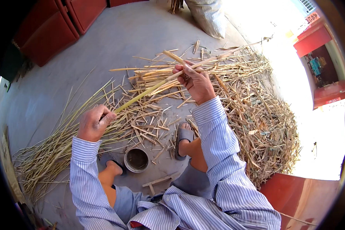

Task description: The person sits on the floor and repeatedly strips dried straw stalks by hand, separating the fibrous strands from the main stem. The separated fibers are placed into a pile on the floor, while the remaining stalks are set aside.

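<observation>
A long, thin green-yellow stalk (pixel 142 95) stretches on a slant between my two hands, its pale dry end running on up to the right. My left hand (pixel 94 122) is closed around its lower end, thumb pressed over the fingers. Farther along, my right hand (pixel 195 82) pinches the stalk between thumb and fingers. A short yellow piece (pixel 174 57) juts up by the right fingers, and I cannot tell whether it is part of the same stalk. Beneath the right hand lies a heap of yellow cut stalks (pixel 153 78).
Long thin stalks (pixel 46 165) spread at the left. At the right is a large pile of dry husks (pixel 264 130). A round bowl (pixel 127 161) stands between my feet, near a small wooden piece (pixel 159 180). A white sack (pixel 209 17) and red seats (pixel 50 34) stand beyond.
</observation>
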The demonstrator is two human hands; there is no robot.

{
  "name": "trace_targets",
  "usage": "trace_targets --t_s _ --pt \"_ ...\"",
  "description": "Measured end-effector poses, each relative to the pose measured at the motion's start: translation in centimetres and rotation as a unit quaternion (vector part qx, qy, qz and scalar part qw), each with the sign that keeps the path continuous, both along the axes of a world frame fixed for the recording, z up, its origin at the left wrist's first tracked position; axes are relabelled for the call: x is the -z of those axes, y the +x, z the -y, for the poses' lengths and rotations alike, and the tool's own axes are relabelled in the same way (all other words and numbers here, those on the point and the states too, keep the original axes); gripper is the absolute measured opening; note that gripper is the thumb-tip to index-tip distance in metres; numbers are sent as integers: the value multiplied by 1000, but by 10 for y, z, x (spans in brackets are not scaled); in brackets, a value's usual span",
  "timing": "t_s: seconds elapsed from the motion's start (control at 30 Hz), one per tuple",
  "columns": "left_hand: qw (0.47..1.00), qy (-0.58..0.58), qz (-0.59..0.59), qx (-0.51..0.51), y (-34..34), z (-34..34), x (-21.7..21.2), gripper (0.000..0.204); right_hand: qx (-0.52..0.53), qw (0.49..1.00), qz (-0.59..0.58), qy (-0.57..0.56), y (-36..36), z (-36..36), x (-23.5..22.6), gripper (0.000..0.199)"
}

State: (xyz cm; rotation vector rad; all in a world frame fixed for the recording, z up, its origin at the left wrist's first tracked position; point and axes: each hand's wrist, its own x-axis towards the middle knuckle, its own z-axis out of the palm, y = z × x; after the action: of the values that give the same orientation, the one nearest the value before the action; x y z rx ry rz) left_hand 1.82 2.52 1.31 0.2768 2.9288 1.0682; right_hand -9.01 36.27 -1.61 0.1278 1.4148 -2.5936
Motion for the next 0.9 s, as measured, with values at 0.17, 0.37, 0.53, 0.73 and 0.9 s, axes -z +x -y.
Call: trace_targets --t_s 0.17,0.37,0.53,0.73,0.9 --pt "982 -144 -115 44 6 -5 2 30 15 1000 26 5 2 4 9 46" --pt "951 -265 -155 48 9 -11 14 31 44 999 30 1 -4 12 11 40" --pt "972 -160 -169 21 2 -17 14 33 -56 997 47 26 2 20 9 37" --pt "970 -60 -230 -50 -7 -27 15 30 -32 973 35 226 0 -4 0 70" --pt "967 -35 -243 -71 -12 -30 14 31 86 663 -56 742 -2 -53 26 89"
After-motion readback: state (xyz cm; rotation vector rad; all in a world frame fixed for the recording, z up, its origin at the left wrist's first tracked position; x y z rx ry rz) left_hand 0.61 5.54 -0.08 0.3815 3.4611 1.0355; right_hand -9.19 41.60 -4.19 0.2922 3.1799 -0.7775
